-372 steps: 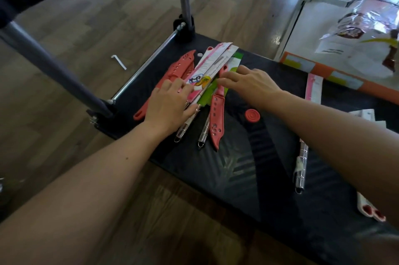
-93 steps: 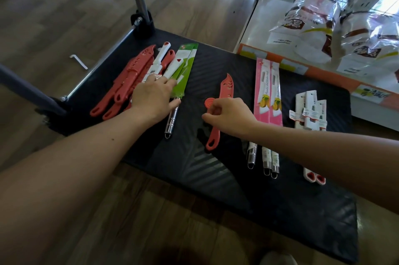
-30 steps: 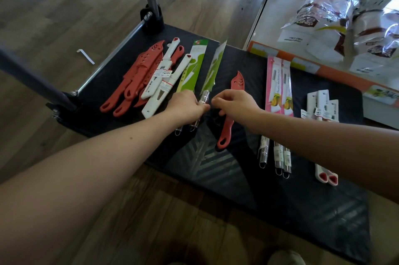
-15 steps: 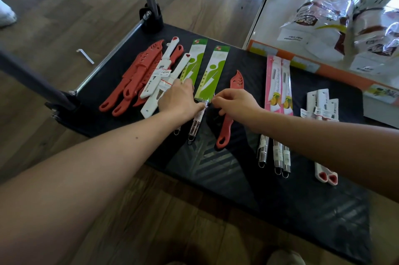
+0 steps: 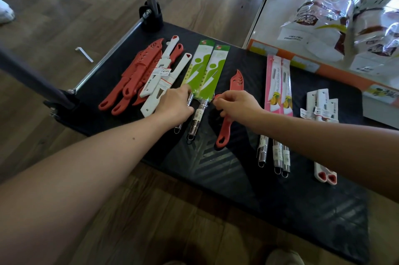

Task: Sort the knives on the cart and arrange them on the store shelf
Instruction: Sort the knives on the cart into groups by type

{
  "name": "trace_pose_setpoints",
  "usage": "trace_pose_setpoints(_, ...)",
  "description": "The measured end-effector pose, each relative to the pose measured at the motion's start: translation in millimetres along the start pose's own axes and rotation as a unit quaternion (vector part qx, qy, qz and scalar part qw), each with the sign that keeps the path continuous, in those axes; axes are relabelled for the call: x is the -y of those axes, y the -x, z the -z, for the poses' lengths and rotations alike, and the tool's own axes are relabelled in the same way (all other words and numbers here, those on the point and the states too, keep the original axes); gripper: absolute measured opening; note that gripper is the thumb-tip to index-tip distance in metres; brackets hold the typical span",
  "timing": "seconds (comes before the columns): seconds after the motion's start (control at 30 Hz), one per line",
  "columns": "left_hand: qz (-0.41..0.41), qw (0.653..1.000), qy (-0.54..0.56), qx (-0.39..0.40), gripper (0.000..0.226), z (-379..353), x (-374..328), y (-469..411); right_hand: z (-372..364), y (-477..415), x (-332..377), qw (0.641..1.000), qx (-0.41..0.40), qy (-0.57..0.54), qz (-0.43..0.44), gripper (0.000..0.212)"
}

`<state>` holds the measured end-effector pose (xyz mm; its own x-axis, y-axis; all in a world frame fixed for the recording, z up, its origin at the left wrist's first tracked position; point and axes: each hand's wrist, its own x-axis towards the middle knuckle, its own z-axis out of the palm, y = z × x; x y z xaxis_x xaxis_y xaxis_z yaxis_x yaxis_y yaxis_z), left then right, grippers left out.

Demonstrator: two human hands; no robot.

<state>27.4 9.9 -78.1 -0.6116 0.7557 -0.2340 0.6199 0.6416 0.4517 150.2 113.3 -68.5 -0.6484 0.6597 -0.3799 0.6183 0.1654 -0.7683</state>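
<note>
Left hand (image 5: 174, 104) lay over the handle of one of two green-packed knives (image 5: 205, 70) at the middle of the cart (image 5: 280, 200); whether it gripped, I cannot tell. Right hand (image 5: 237, 104), fingers curled, pinched a small red piece (image 5: 216, 97) beside one lone red knife (image 5: 236, 81). Three pink-packed knives (image 5: 274, 83) lay toward the right edge, two white knives (image 5: 164, 63) near the left. Wooden floor (image 5: 86, 16) lay around; the store shelf (image 5: 323, 68) stood past the far edge.

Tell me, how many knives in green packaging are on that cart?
2. Both lie side by side on the cart: the left green knife, its handle under the left hand, and the right green knife, just right of it. None appears hidden.
</note>
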Motion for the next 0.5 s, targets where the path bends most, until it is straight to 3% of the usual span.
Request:
trace_pose_setpoints(0.23, -0.068, 0.997, -0.023, 0.020, 0.045, -9.3, 0.0, 4.4, -5.2, -1.8, 1.6, 1.000, -0.001, 0.010, 0.009, 0.019)
trace_pose_setpoints(0.5, -0.090, 0.994, -0.041, 0.043, 0.044, -9.4, -0.7, 5.6, -10.0, -1.1, 2.0, 0.999, 0.010, 0.042, 0.023, 0.013)
